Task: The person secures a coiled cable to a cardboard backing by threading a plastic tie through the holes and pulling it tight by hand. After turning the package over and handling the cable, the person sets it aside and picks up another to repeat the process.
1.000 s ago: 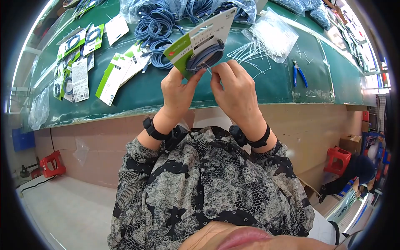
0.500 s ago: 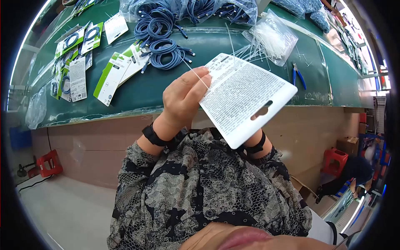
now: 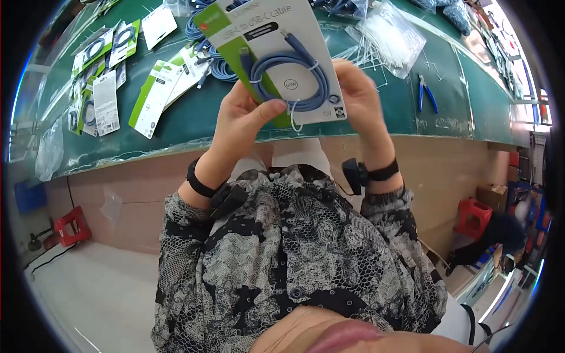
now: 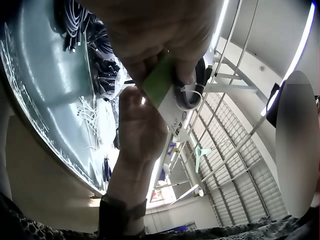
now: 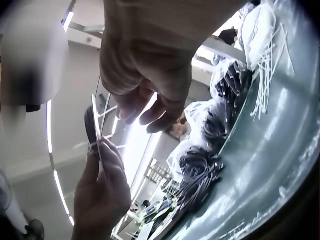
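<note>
My left hand point(image 3: 244, 117) grips the lower left of a green and white card point(image 3: 276, 47), its thumb on the front. Strapped to the card's face is a coiled blue cable point(image 3: 322, 88); a white tie point(image 3: 293, 120) loops out by my thumb. Partly behind the card's right edge, my right hand point(image 3: 360, 100) is slightly blurred. In the right wrist view, a gap separates the loosely bent fingers of my right hand point(image 5: 150, 60) from the card point(image 5: 96, 122), and nothing shows between them. The left wrist view shows the card's green part point(image 4: 160, 82) under my left hand point(image 4: 165, 30).
Carded cables point(image 3: 106, 103) lie on the green table point(image 3: 176, 126) at left, near loose cards point(image 3: 156, 97). Blue cables point(image 3: 222, 69) sit behind the held card. To the right are a bag of white ties point(image 3: 391, 44) and blue cutters point(image 3: 426, 97).
The card has turned from its printed back to its cable side and is higher up. My right hand has come out from beneath it to its right edge.
</note>
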